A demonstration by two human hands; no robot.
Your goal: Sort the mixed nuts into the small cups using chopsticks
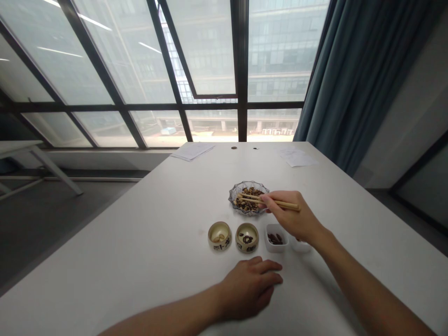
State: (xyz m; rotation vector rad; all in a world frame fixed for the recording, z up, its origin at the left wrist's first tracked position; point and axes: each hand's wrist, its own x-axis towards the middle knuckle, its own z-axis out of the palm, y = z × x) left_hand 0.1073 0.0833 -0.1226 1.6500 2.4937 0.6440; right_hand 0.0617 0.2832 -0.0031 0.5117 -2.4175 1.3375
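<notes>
In my right hand (294,217) is a pair of wooden chopsticks (280,203), their tips over the mixed seeds and nuts (249,198) heaped in a scalloped glass dish (232,205). My left hand (249,285) lies on the table with its fingers spread, holding nothing. Beyond it stand two small ceramic cups. The left cup (220,241) contains a few pale pieces; dark seeds lie in the right cup (247,247). Beside them, a square white tub (276,247) holds dark brown, elongated pieces. Another white tub (301,247) is partly hidden under my right wrist.
White paper sheets (193,151) lie at the table's far left, with more paper (300,157) at the far right. Two small dark items sit near the back edge, one of them round (234,148). Windows and a blue curtain (339,93) stand behind the white table (157,233).
</notes>
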